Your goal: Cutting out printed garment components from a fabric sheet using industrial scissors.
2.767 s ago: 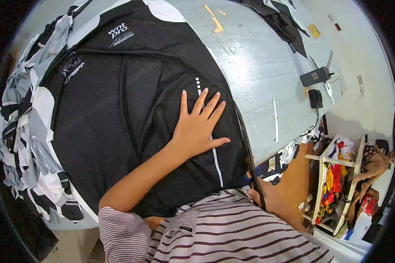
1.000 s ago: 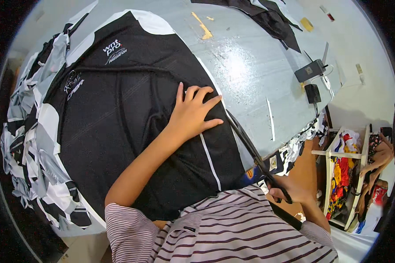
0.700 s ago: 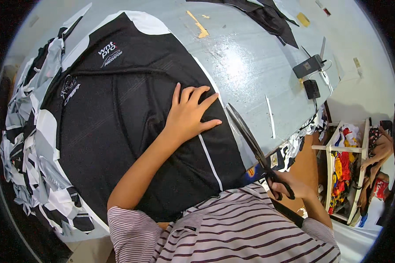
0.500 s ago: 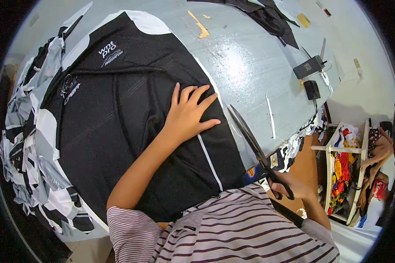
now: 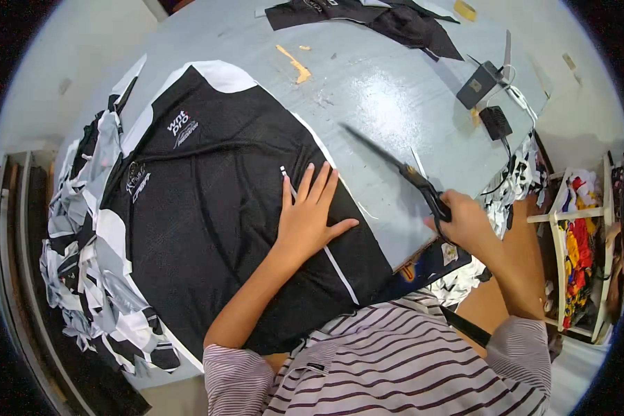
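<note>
A large black fabric panel point(image 5: 180, 263) with white printed marks and white edging spreads over the grey table point(image 5: 357, 41). My left hand point(image 5: 306, 220) lies flat on its right part, fingers spread. A thin white stripe point(image 5: 340, 272) runs along the panel, partly hidden beneath that hand. Off the panel's right edge, my right hand point(image 5: 470, 223) grips a large pair of scissors point(image 5: 423, 186) by the dark handles. The blades look together and point up and left over the bare tabletop, apart from the fabric.
Grey, white and black fabric scraps point(image 5: 104, 277) heap along the left edge. Dark fabric pieces point(image 5: 395, 26) lie at the far side. Two black power adapters point(image 5: 478, 84) with cords sit at the right. Beyond stands a white rack point(image 5: 561, 215) of colourful cloth; more scraps point(image 5: 457, 283) hang below the table edge.
My right hand has raised the scissors from beside the panel's edge, up and rightward over the table. My left hand stays flat on the fabric. The whole view has shifted.
</note>
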Demonstrator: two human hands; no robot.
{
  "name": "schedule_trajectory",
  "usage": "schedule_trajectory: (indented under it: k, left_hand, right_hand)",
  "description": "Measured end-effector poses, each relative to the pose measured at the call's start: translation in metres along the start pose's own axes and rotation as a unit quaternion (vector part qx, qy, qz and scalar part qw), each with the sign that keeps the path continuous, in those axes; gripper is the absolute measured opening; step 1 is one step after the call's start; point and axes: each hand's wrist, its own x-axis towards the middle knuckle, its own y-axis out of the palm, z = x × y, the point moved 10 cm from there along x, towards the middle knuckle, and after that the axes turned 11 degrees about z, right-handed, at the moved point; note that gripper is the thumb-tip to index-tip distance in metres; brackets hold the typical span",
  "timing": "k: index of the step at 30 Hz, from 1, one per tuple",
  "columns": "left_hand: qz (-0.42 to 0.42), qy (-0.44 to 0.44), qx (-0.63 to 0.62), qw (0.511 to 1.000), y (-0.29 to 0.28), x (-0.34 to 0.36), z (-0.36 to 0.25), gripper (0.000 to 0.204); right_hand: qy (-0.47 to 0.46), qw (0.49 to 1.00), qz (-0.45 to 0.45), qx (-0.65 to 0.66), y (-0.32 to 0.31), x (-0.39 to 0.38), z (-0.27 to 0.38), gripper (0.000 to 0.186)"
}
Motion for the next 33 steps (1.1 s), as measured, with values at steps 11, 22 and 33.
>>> schedule_trajectory:
  k: [11, 22, 33]
  left_hand:
    - [-0.001, 0.032, 0.011, 0.999, 0.000, -0.015, -0.004, 0.088]
    - [-0.006, 0.024, -0.001, 1.000, 0.001, -0.023, 0.000, 0.087]
    - [0.016, 0.011, 0.004, 1.000, 0.004, -0.017, 0.001, 0.095]
  right_hand:
    - [-0.217, 0.942, -0.130, 0.220, 0.025, 0.023, 0.110, 0.015]
    - [-0.265, 0.943, -0.083, 0.181, 0.051, 0.046, 0.119, 0.027]
    - [-0.241, 0.956, -0.117, 0.116, 0.057, 0.031, 0.108, 0.046]
